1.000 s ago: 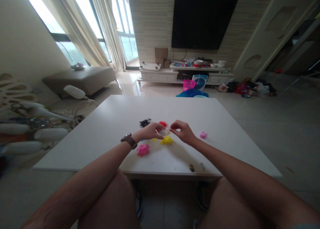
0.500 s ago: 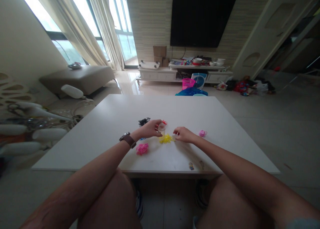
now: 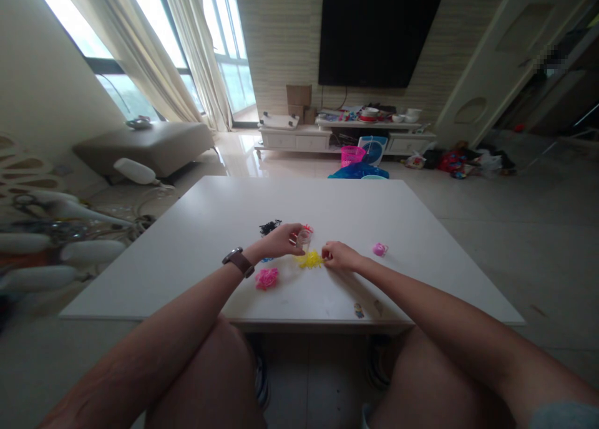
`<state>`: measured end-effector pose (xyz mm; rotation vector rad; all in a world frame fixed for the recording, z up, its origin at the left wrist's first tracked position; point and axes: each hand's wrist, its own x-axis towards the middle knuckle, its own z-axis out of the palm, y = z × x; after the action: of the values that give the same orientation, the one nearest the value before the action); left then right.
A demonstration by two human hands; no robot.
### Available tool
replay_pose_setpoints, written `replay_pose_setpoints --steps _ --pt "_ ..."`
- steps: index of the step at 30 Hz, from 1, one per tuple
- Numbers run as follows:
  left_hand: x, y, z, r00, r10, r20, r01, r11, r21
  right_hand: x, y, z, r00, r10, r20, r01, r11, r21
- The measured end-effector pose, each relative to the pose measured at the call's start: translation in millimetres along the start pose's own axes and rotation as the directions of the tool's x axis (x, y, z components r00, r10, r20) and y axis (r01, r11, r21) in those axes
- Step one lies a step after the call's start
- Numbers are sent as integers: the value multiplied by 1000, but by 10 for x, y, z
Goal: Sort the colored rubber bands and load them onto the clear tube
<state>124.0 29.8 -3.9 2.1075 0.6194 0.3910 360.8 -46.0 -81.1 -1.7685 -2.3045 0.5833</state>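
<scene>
The left hand (image 3: 283, 239) grips a clear, round-rimmed cup (image 3: 304, 238) near the stringy yellow pile (image 3: 309, 260) on the smooth white table (image 3: 374, 211). The right hand (image 3: 342, 255) curls its fingers at the pile's right edge; whether they pinch anything, I cannot tell. A tangled pink clump (image 3: 266, 279) lies nearer the body.

Table (image 3: 355, 207): white
Yellow pile (image 3: 309, 260): clock's centre
Red pile (image 3: 308, 228): twelve, partly hidden
Pink piece (image 3: 379, 249): three
Patches (image 3: 359, 310): between four and five
Pink pile (image 3: 266, 279): eight
Blue bits (image 3: 267, 259): nine, mostly hidden
Black pile (image 3: 269, 228): ten
</scene>
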Motion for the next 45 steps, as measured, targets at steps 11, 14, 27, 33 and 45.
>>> replay_pose_setpoints --steps 11,14,27,33,45 --pt "-6 45 3 999 -3 37 4 1000 -21 2 -49 21 1000 -3 3 3 1000 -18" --pt "-10 58 -1 999 -8 42 9 1000 -21 2 -52 20 1000 -6 3 6 1000 -14" --pt "-19 26 -43 988 -157 4 151 957 246 -80 -69 -342 987 -68 -145 85 990 113" --pt "-10 -52 -23 990 -140 22 128 949 288 -169 -192 -541 943 -118 -311 218 926 309" --pt "25 -75 29 996 -60 67 43 973 228 -247 -423 -584 950 -232 -208 288 910 299"
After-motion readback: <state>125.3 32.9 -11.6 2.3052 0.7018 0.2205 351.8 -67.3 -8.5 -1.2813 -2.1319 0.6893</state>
